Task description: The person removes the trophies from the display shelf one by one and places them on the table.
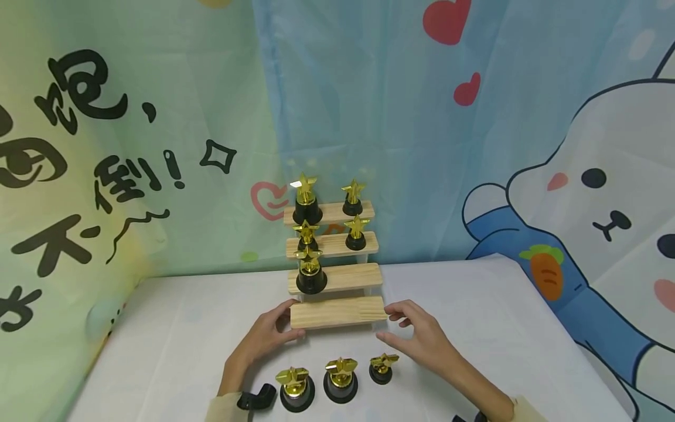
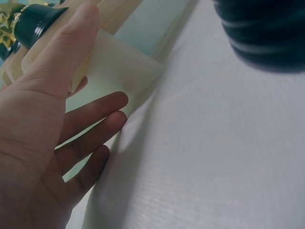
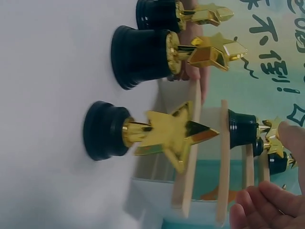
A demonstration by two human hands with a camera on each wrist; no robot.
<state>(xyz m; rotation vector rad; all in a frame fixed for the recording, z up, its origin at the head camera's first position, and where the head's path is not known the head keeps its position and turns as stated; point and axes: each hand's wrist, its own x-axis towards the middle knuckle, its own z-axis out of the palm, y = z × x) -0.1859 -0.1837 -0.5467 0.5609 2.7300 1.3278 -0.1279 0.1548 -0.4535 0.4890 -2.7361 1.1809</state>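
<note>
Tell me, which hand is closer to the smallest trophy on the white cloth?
Right. The right hand is just beyond the smallest trophy and to its right, not touching it. The left hand is farther away, at the left end of the lowest shelf.

Both sleeves (image 1: 227, 408) are pale beige, the wrist gear (image 1: 258, 398) black.

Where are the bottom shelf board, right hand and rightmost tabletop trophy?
bottom shelf board (image 1: 337, 312), head view, top face
right hand (image 1: 423, 336), head view, hand's middle
rightmost tabletop trophy (image 3: 164, 134), right wrist view, gold star
</note>
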